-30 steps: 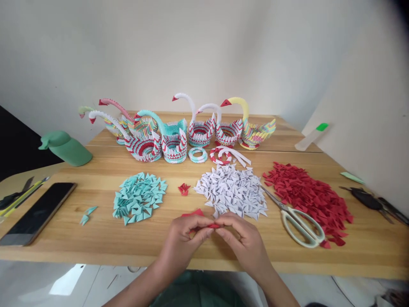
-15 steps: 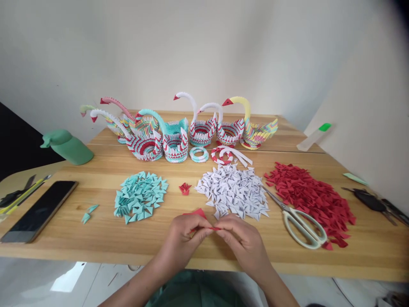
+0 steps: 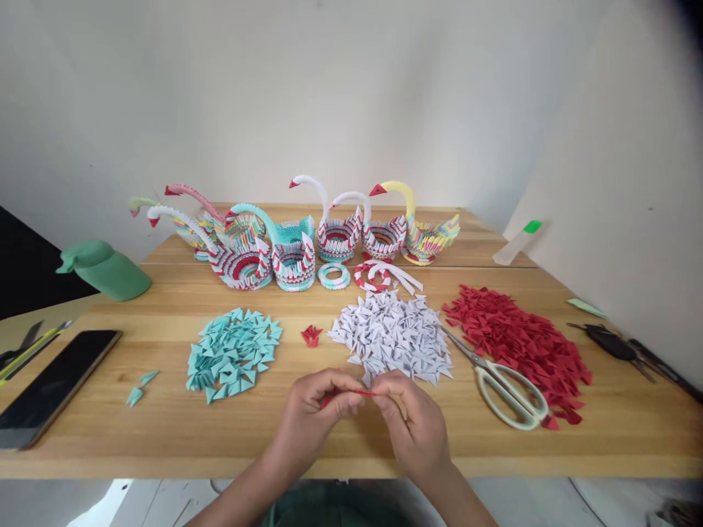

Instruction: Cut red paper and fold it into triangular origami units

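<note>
My left hand (image 3: 321, 410) and my right hand (image 3: 411, 417) meet above the front of the table, fingertips pinched on one small strip of red paper (image 3: 362, 393). Most of the paper is hidden by the fingers. Just beyond the hands lies a pile of white folded paper triangles (image 3: 392, 333). To its left is a small cluster of red folded pieces (image 3: 311, 336), then a pile of turquoise triangles (image 3: 233, 351). Scissors with cream handles (image 3: 505, 388) lie right of my right hand, against a large heap of red triangles (image 3: 521, 337).
Several paper swans (image 3: 242, 263) line the back, with a turquoise-white ring (image 3: 334, 276) and a red-white ring (image 3: 362, 284) before them. A phone (image 3: 60, 384), a green bottle-like object (image 3: 107, 271) and cutters (image 3: 33, 351) sit left. Keys (image 3: 609, 342) lie far right.
The camera view has shifted a little, so the table's things sit lower and further left. The red paper flap that showed behind my left hand is now mostly hidden. Both hands still pinch the paper.
</note>
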{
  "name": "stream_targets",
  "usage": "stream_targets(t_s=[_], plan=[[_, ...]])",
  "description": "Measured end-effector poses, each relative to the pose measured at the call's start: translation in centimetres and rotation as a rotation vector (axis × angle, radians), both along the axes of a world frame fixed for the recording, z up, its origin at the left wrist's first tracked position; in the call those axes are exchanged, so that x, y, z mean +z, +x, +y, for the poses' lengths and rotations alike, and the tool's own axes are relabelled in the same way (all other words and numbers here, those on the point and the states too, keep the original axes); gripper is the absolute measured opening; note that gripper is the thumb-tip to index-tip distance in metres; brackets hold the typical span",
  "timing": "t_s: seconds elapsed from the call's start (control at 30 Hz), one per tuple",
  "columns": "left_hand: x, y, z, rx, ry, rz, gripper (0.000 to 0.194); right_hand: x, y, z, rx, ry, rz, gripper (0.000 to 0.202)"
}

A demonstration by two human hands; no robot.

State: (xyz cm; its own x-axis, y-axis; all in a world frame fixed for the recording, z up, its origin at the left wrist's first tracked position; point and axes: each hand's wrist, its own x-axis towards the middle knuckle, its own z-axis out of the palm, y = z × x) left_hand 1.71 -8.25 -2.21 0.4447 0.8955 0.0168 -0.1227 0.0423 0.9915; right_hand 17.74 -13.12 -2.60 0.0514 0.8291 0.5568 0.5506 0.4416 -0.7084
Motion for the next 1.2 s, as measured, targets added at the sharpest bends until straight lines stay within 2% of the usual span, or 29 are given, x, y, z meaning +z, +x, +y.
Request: stream_targets(t_s=[0.1,0.27,0.47,0.57,0.7,0.8,0.9,1.03,1.1,1.2], plan=[[0.0,-0.2,0.2,-0.033,-0.073,-0.068,0.018,-0.1,0.1,-0.1,0.006,-0.023,0.023,0.012],[0.6,-0.6,0.3,-0.069,-0.077,-0.059,0.018,-0.1,0.2,-0.1,0.016,-0.082,0.076,0.013],[0.5,0.0,-0.3,-0.010,-0.139,-0.064,0.021,0.0,-0.3,-0.2,-0.022,-0.126,0.120,0.016],[0.2,0.8,-0.6,0.018,-0.255,-0.149,0.028,-0.1,-0.6,-0.2,-0.032,-0.071,0.078,0.016],[0.1,2.0,-0.8,0.059,-0.477,-0.339,0.030,-0.1,-0.7,0.2,-0.083,0.107,-0.091,0.014],[0.3,2.6,-0.8,0.015,-0.611,-0.419,0.031,0.4,-0.5,0.4,-0.098,0.213,-0.190,0.016],[0.9,2.8,-0.4,-0.067,-0.651,-0.420,0.026,1.4,0.2,0.1,-0.097,0.203,-0.239,0.019],[2.0,2.4,1.5,-0.156,-0.612,-0.369,0.025,2.3,3.6,-1.1,-0.166,0.135,-0.358,0.021],[2.7,2.1,3.1,-0.112,-0.561,-0.350,0.025,2.1,6.8,-2.0,-0.306,0.127,-0.433,0.018],[3.2,1.7,5.5,-0.036,-0.494,-0.378,0.021,0.6,12.1,-3.1,-0.518,0.042,-0.563,0.019]])
